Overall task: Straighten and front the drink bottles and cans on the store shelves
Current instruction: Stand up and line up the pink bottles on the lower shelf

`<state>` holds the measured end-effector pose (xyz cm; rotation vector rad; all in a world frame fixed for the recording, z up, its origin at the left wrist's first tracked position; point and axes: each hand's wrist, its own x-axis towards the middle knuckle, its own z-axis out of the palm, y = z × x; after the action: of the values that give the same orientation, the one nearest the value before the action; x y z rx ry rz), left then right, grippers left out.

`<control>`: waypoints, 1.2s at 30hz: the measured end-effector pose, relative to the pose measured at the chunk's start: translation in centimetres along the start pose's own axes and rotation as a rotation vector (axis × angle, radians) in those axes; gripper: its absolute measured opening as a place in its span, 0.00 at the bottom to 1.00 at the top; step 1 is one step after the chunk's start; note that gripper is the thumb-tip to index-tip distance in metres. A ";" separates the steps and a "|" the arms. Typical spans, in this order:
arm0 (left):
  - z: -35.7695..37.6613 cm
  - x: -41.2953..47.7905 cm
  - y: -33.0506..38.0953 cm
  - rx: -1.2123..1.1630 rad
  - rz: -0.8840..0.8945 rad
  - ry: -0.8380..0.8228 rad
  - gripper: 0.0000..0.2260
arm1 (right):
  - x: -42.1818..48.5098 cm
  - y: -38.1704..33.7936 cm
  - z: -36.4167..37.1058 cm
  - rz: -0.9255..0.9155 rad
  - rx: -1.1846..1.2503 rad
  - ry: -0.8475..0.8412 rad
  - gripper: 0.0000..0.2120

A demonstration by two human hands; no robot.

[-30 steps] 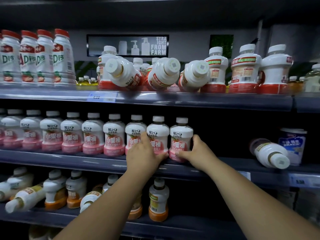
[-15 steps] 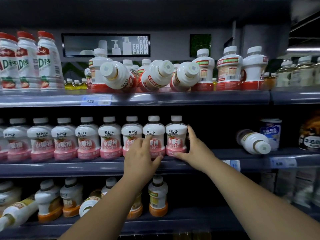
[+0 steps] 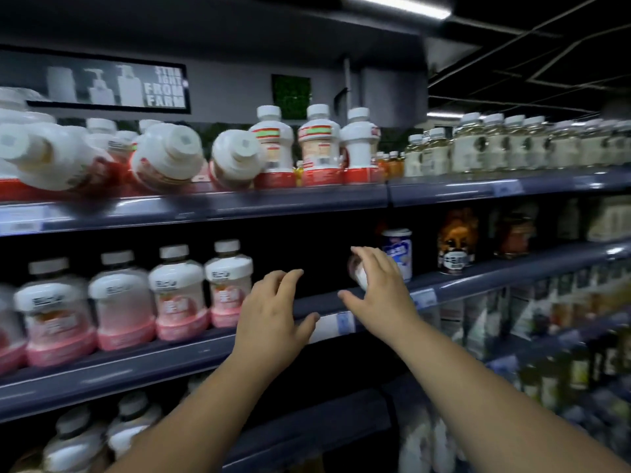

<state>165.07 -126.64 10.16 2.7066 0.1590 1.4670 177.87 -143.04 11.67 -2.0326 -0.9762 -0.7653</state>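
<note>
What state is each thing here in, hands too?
Pink bottles: upright, in a row.
Tipped bottles: lying on their sides.
Red bottles: upright.
Fallen bottle: on its side.
Cup: upright.
Left hand: open, empty.
Right hand: open, over fallen bottle.

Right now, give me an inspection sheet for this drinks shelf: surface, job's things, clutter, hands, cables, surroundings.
Surface: middle shelf, dark front rail with price tags.
Job's things: pink bottles upright in a row; tipped bottle lying on the same shelf; toppled bottles on the top shelf.
Clutter: blue-and-white cup upright beside the tipped bottle.
Hands: left hand open, holding nothing; right hand open over the tipped bottle, contact unclear.
Cables: nothing seen.
Surroundings: farm sign, ceiling light.
</note>
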 end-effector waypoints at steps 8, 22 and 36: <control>7.6 4.8 6.6 -0.073 -0.072 -0.115 0.35 | 2.1 8.9 -2.3 0.073 -0.032 -0.134 0.30; 10.9 8.0 7.0 -0.318 -0.359 -0.172 0.34 | 8.4 9.7 -2.7 0.077 0.351 -0.042 0.09; 7.0 6.7 3.3 -0.271 -0.609 -0.126 0.19 | 8.1 6.9 4.7 0.050 0.486 -0.546 0.43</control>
<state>174.77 -129.09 12.27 2.2348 0.6552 1.0475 188.78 -139.15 12.76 -1.8394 -1.2563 0.0812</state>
